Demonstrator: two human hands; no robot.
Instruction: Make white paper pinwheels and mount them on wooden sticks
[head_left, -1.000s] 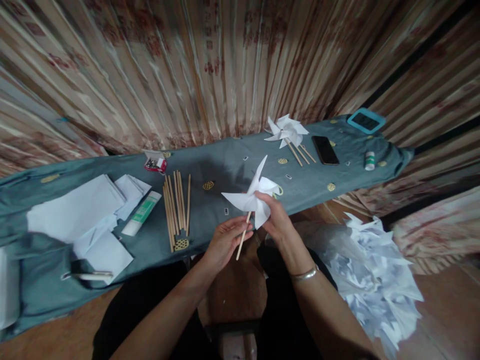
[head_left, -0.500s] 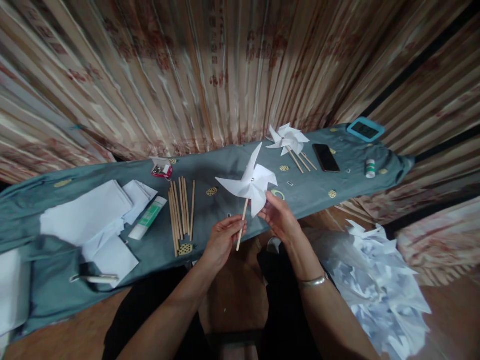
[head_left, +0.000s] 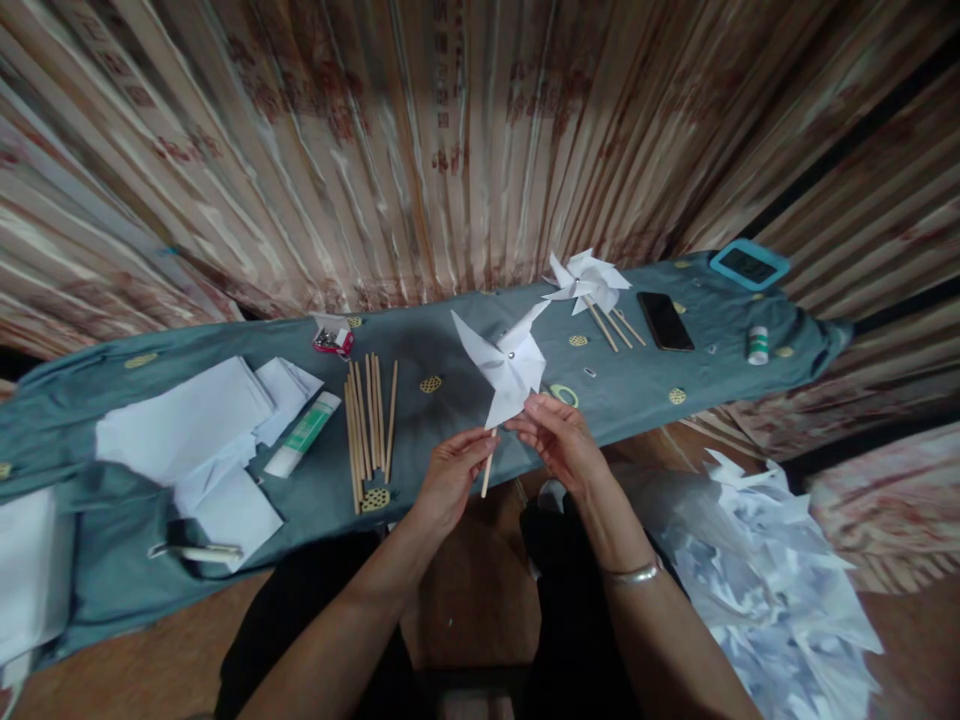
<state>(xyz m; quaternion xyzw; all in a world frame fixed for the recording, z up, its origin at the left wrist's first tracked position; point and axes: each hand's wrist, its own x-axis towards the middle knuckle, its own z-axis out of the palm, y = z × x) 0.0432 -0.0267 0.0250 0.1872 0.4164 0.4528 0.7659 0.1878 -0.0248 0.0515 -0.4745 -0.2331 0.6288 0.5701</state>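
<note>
A white paper pinwheel (head_left: 513, 368) with a pin at its centre is held up over the front edge of the table. My left hand (head_left: 456, 472) pinches its thin wooden stick below the blades. At the lower right of the blades is my right hand (head_left: 561, 436), fingers bent and apart, the tips beside the paper; whether they touch it I cannot tell. Several loose wooden sticks (head_left: 370, 420) lie left of the pinwheel. Behind them sits a small red box (head_left: 333, 342) of metal pins. More finished pinwheels (head_left: 589, 283) rest at the back right.
On the left of the cloth-covered table (head_left: 442, 330) are paper sheets (head_left: 187, 405), a green-white glue tube (head_left: 304, 434) and a pen (head_left: 199, 553). A phone (head_left: 665, 321), a blue-framed clock (head_left: 750, 264) and a glue stick (head_left: 757, 345) are right. A bag of pinwheels (head_left: 772, 590) stands on the floor.
The pinwheel's blades have turned on the pin. My right hand's fingers have shifted slightly down from the blade. My left hand keeps its hold on the stick. The view has shifted slightly.
</note>
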